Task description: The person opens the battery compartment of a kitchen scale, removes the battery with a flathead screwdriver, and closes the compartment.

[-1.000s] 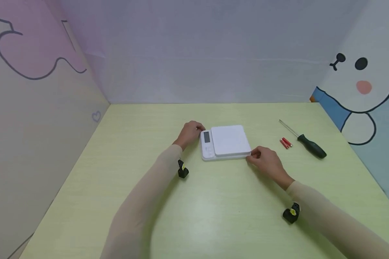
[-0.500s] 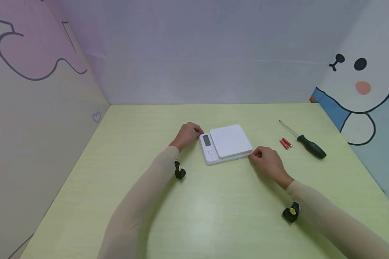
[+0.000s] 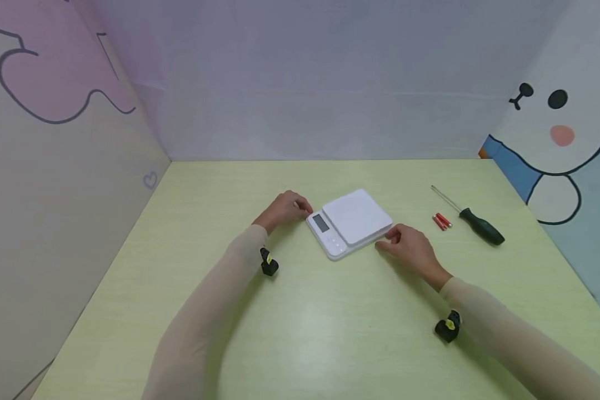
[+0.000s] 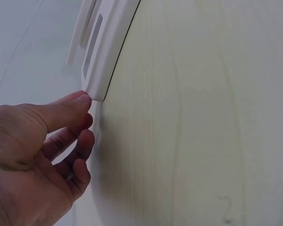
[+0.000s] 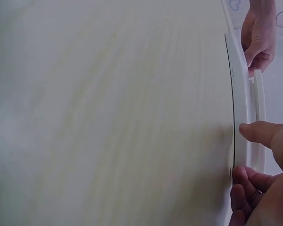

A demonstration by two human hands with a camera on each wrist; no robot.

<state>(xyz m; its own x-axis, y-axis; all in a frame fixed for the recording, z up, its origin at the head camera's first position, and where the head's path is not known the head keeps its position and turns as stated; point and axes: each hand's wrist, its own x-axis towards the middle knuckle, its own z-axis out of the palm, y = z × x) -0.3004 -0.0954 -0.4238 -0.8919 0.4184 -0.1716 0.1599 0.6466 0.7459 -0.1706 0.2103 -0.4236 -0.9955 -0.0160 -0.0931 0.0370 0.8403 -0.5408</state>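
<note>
A white kitchen scale [image 3: 357, 216] lies turned at an angle on the table, its dark display [image 3: 321, 223] and buttons toward the left. At its far left corner my left hand [image 3: 286, 209] holds on with thumb and fingertip; in the left wrist view the thumb [image 4: 68, 110] meets the corner while the other fingers curl below it. My right hand [image 3: 411, 248] is at the near right corner. The right wrist view has its thumb [image 5: 259, 132] against the scale's side and curled fingers [image 5: 245, 190] at the edge farther along.
Two small red batteries [image 3: 442, 221] lie right of the scale. Beyond them is a screwdriver [image 3: 481, 226] with a dark green handle, its shaft pointing away to the left. Walls with cartoon drawings border the pale table [image 3: 300, 328] at the back and sides.
The scale has turned counterclockwise, its near left corner swinging toward me. My left hand has moved slightly left and nearer with it; my right thumb has spread from the fingers. Batteries and screwdriver stayed put.
</note>
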